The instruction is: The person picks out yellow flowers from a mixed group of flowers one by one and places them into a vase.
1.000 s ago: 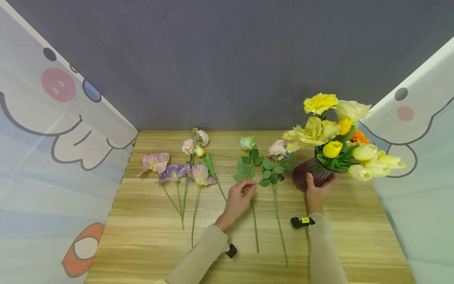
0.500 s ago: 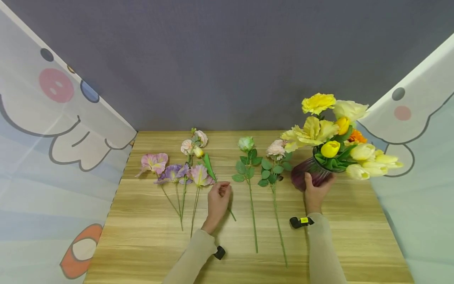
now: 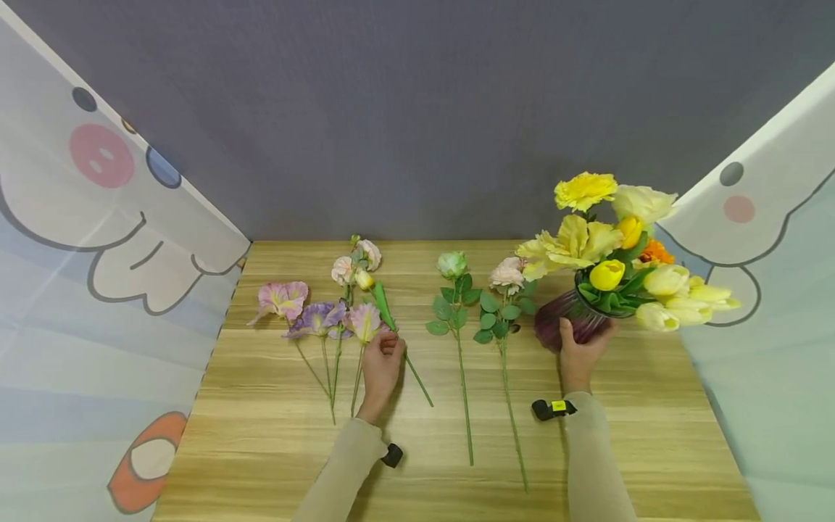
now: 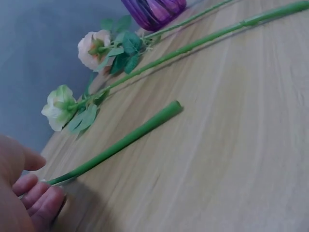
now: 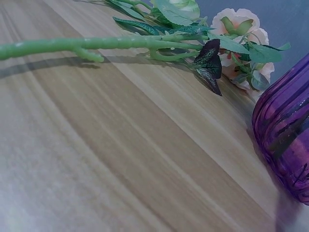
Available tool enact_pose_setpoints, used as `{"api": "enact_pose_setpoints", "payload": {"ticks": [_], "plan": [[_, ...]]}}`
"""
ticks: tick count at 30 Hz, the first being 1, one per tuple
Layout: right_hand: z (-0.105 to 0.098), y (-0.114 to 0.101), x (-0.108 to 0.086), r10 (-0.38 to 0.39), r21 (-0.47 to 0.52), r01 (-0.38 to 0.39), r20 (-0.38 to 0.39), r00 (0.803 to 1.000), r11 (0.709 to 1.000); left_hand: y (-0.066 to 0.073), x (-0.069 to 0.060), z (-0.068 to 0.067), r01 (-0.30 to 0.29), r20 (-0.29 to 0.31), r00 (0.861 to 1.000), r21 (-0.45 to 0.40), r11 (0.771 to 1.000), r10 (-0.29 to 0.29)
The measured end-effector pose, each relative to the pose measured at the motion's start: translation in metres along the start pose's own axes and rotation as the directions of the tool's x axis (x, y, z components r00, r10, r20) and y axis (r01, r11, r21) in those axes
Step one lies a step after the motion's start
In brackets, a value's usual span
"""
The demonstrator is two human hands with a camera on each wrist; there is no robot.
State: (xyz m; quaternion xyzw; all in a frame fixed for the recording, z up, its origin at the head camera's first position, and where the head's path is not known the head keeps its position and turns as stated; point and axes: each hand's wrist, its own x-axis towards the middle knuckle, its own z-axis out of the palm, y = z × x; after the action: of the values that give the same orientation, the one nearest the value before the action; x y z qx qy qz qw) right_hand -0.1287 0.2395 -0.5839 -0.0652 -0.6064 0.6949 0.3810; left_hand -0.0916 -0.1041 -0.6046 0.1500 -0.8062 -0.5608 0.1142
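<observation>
In the head view my left hand (image 3: 382,366) is over the stem of a single yellow tulip (image 3: 364,280), close below a pink-yellow flower (image 3: 364,322). The left wrist view has its fingers loosely bent beside the tulip's thick green stem (image 4: 120,144), thumb apart from them; contact is unclear. My right hand (image 3: 580,360) grips a purple glass vase (image 3: 554,324), tilted to the right and full of yellow, cream and orange flowers (image 3: 608,275). The right wrist view shows part of the vase (image 5: 285,130), but no hand.
Between my hands lie a green rose (image 3: 452,265) and a pale pink rose (image 3: 507,276), their long stems toward me. Farther left are a pink flower (image 3: 283,299), a purple flower (image 3: 317,319) and a peach-coloured spray (image 3: 343,270). A grey wall (image 3: 391,145) bounds the table's back.
My left hand has moved left, from the green rose's stem to the tulip's stem beside the pink-yellow flower. The right hand keeps its grip on the vase, which stays in place.
</observation>
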Motion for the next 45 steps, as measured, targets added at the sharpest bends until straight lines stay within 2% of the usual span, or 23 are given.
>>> {"api": "enact_pose_setpoints", "payload": {"ticks": [5, 15, 21, 29, 33, 38, 42, 45], "plan": [[-0.001, 0.001, 0.0, 0.011, 0.001, -0.011, 0.001, 1.0, 1.0, 0.0, 0.001, 0.001, 0.009, 0.034, 0.999, 0.078, 0.997, -0.012], [-0.001, 0.003, 0.002, -0.012, 0.019, 0.012, 0.012, 1.0, 1.0, 0.0, 0.002, 0.002, -0.049, 0.022, 0.999, 0.145, 0.988, 0.046], [-0.003, 0.004, 0.001, -0.01, 0.019, 0.01, 0.009, 1.0, 1.0, 0.0, 0.003, 0.003, -0.062, 0.007, 0.998, 0.176, 0.982, 0.061], [-0.003, 0.004, 0.001, -0.011, 0.01, 0.011, 0.008, 1.0, 1.0, 0.003, 0.01, 0.002, -0.017, -0.003, 1.0, 0.239, 0.971, 0.018], [-0.005, 0.009, 0.001, 0.022, 0.013, -0.022, 0.003, 1.0, 1.0, 0.006, 0.014, -0.001, 0.023, 0.01, 1.0, 0.234, 0.972, -0.026], [-0.013, 0.028, 0.005, 0.047, 0.004, -0.047, 0.0, 0.999, 0.999, 0.007, 0.017, -0.002, 0.073, 0.012, 0.997, 0.231, 0.97, -0.078], [-0.017, 0.039, 0.007, 0.018, 0.01, -0.018, 0.002, 1.0, 1.0, 0.006, 0.018, -0.002, 0.095, 0.003, 0.995, 0.218, 0.971, -0.098], [-0.016, 0.039, 0.007, 0.006, 0.01, -0.006, -0.001, 1.0, 1.0, 0.006, 0.018, -0.003, 0.125, 0.011, 0.992, 0.194, 0.973, -0.129]]}}
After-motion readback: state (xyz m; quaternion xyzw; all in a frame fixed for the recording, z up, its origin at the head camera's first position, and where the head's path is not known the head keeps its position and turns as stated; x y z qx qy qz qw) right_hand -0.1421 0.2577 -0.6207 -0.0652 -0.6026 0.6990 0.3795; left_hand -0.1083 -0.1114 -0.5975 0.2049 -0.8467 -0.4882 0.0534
